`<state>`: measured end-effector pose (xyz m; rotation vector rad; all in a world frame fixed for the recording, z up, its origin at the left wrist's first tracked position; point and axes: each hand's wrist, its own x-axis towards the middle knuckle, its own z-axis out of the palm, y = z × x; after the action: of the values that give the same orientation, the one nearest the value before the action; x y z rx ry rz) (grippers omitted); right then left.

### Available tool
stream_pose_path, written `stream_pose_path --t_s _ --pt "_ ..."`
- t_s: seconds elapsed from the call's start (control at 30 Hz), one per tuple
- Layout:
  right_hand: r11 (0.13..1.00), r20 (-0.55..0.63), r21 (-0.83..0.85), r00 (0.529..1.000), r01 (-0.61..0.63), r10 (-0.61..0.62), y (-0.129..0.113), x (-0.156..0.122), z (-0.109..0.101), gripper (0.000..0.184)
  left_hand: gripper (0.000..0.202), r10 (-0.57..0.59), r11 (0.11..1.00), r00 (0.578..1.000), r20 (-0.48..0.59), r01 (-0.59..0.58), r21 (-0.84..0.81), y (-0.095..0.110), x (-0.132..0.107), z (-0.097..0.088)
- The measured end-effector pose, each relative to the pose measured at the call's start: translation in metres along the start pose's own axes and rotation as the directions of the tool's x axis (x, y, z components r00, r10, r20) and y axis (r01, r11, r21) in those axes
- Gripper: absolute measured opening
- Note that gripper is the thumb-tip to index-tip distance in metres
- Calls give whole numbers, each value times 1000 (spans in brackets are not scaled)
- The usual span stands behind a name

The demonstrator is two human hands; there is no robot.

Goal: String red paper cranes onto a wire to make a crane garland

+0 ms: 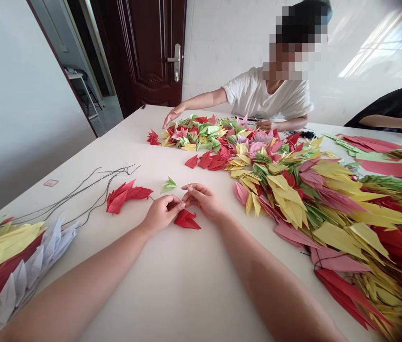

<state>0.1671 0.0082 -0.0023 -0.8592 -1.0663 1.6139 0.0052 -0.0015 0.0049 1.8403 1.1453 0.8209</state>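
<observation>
My left hand (164,211) is closed, thumb and fingers pinched together above the table. My right hand (204,202) meets it from the right, its thumb and forefinger pinched too. Whatever sits between the fingertips is too small to make out. Just below them is a red folded paper piece (187,220), like a paper crane; I cannot tell whether it is held or lying there. A light green folded paper piece (168,185) lies beyond my hands. To the left rests a bunch of red folded papers (126,195), with a short dark string showing between it and my left hand.
Dark strings (90,192) trail toward strung paper bundles (26,266) at the left. A large heap of coloured folded papers (282,194) covers the table's right side. Across the table (172,285), a person in a white top (275,95) reaches over the heap. Another person's dark sleeve (389,107) shows at right.
</observation>
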Motion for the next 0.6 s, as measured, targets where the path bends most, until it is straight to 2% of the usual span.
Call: stream_pose_path --t_s 0.23,0.47,0.6 --pt "1000 -6 21 1000 5 -5 0 0 -1 26 27 -1 1000 1000 -1 1 16 0 0 -1" --pt "1000 -8 10 1000 -4 4 0 0 0 26 30 -13 989 999 -48 6 -151 -2 -1 1" --pt "1000 -2 9 1000 5 -5 1 0 0 26 31 -30 996 999 -25 27 -85 -2 0 1"
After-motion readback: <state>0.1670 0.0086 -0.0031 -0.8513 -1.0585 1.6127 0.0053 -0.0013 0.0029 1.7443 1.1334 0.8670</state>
